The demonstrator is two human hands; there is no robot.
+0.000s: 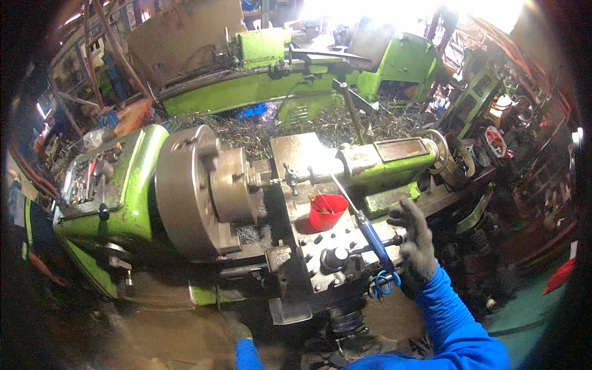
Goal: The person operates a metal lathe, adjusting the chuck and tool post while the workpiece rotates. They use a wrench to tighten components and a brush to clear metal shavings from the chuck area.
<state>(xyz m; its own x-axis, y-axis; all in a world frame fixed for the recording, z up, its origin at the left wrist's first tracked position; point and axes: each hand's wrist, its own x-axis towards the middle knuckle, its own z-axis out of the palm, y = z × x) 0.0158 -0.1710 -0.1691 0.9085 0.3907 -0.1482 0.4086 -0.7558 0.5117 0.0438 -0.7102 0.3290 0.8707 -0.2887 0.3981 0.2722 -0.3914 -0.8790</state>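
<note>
My right hand (pixel 418 243), in a grey work glove, is raised with its fingers apart, close to the black knob (pixel 398 239) of a lathe lever. A blue-bodied tool (pixel 373 242) with a long thin metal tube slants beside it, a blue coil (pixel 383 285) at its lower end. My gloved left hand (pixel 237 328) is low at the front of the green lathe, its fingers dim but closed around a thin upright lever (pixel 218 300). The large chuck (pixel 188 191) holds a thick round metal workpiece (pixel 231 188), which looks smeared. A drill chuck (pixel 291 179) faces it.
A red cup (pixel 328 213) with a brush stands on the carriage near the tool post handle (pixel 336 258). The green tailstock (pixel 394 160) is on the right. Metal shavings (pixel 246 132) heap behind the lathe. Hand tools (pixel 86 179) lie on the headstock. Another green machine (pixel 246 89) stands beyond.
</note>
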